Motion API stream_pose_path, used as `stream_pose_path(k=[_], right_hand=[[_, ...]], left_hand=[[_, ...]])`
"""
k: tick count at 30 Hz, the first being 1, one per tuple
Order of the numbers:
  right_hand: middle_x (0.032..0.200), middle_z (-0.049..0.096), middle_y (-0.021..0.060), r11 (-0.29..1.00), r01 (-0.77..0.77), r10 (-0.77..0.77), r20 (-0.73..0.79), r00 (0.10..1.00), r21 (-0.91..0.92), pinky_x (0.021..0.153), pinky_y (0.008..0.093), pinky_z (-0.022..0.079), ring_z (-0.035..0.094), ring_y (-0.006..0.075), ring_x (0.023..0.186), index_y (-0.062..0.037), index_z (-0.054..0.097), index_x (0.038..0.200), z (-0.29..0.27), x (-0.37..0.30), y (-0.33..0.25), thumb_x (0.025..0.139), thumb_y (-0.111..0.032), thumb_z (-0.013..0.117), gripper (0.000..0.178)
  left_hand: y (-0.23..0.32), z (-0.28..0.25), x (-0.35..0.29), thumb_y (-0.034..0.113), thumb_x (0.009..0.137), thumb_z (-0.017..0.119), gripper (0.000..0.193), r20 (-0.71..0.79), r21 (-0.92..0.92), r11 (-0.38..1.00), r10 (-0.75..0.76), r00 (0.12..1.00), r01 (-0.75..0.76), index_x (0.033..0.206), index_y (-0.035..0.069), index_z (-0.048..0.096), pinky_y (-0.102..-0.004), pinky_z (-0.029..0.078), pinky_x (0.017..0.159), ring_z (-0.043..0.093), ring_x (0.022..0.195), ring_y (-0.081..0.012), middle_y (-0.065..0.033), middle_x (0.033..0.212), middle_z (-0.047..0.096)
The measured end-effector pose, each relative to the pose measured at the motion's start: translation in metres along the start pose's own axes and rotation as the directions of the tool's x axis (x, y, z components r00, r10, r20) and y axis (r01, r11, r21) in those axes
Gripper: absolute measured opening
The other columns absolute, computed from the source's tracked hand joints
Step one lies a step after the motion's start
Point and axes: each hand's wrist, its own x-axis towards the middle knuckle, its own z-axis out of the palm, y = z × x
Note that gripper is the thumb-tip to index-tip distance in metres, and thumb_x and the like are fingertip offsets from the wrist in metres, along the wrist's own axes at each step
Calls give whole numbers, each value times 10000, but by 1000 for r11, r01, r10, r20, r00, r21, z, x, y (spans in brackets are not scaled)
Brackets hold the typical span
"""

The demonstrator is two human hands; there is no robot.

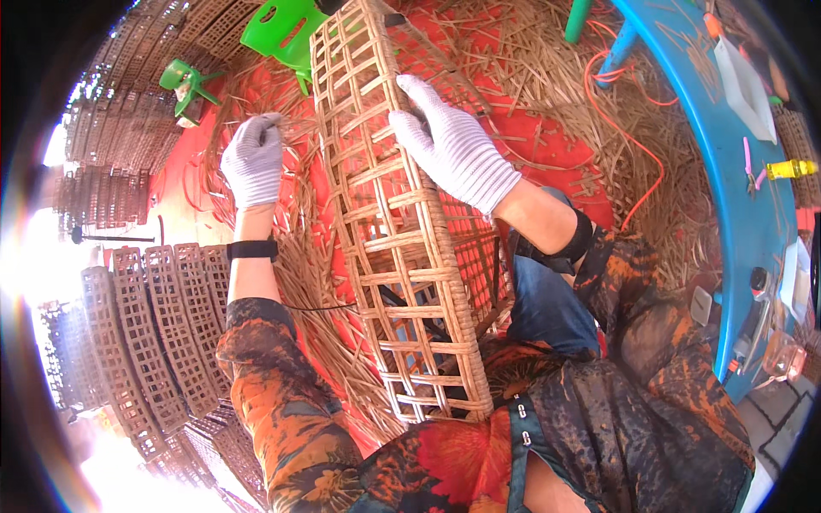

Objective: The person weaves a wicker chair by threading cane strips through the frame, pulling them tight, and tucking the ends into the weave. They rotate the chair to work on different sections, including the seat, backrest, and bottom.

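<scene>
Woven frame: one long openwork lattice piece (410, 275) stands between the arms, its near end by the person's lap, its far end near the green chair (282, 34).
Weave: judging by the face toward the camera, the crossing strands run along nearly its whole length and the right rim looks thickly bound, so the work seems well advanced; what remains is hard to judge, since the inner and far sides are partly hidden.
Left hand: gloved (255, 164), apart from the lattice on its left, fingers curled in; whether this grip closes on a strand, I cannot tell.
Right hand: gloved (453, 147), thumb and forefinger against the right rim (the other fingers are hidden); whether this grip is closed round it, I cannot tell.
Stacked panels: at least four brown lattice panels (154, 342) lean together at left, with more piled behind, too many to count.
Loose strips: uncountable, strewn over the red floor covering (560, 144).
Seats: one green chair, one small green stool (184, 85).
Blue worktop (711, 145): one, carrying one yellow bottle (791, 169) and one pink-handled tool (749, 162).
Orange cord: one (662, 167), looping beside the worktop.
</scene>
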Motion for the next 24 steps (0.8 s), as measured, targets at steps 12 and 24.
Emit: stream_pose_path(k=[12, 24], right_hand=[[883, 637, 171, 938, -67, 58, 37, 998, 341, 706, 359, 500, 633, 263, 790, -16, 535, 1162, 21, 5, 28, 848, -316, 638, 447], [1073, 641, 141, 985, -141, 119, 200, 973, 100, 891, 351, 456, 603, 290, 1029, -74, 578, 1161, 60, 52, 77, 909, -330, 538, 361]], left_hand=[[-31, 79, -30, 25, 855, 442, 259, -257, -451, 682, -717, 648, 576, 932, 31, 689, -295, 517, 642, 636, 713, -176, -84, 842, 675], [-22, 84, -28, 252, 927, 419, 356, 483, -463, 8, -836, 260, 886, 1090, 22, 635, -337, 551, 629, 662, 717, -250, -141, 915, 682]])
